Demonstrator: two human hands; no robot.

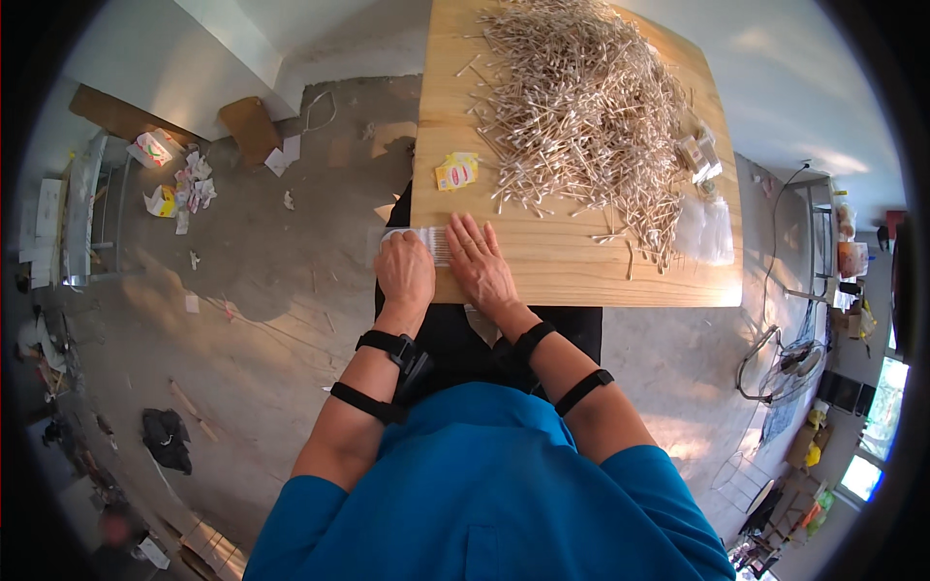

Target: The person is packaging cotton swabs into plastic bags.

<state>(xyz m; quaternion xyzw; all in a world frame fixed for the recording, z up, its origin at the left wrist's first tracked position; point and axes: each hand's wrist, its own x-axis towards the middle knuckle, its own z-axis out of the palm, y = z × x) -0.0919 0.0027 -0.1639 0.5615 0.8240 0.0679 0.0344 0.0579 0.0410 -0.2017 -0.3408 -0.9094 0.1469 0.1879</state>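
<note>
Nearest the viewer, a blue short-sleeved shirt (484, 484) covers the torso behind both hands; black straps (383, 341) encircle both forearms; ahead of them, the left hand (405, 271) is closed, its fingers curled down onto a clear flat plastic packet of white cotton swabs (436, 246), fingertips hidden from view; the right hand (479, 263) is open and flat, fingers extended and together, lying along the packet's right end; the packet lies beneath and between the hands at the left edge of a pale wood-grained tabletop (572, 278), its left end projecting past that edge.

Just beyond the right hand lies a small yellow-and-white printed packet (457, 171); right of the hands are overlapping clear flat plastic bags (705, 232); farther forward and right of the hands spreads a large loose heap of white-tipped cotton swabs (581, 107), with small clear plastic containers (697, 157) at its right margin.

On the grey concrete floor (281, 334), well left of and behind the left hand, lies a crumpled black bag (167, 438); forward and left of the hands, a brown cardboard piece (249, 131) leans by the wall.
</note>
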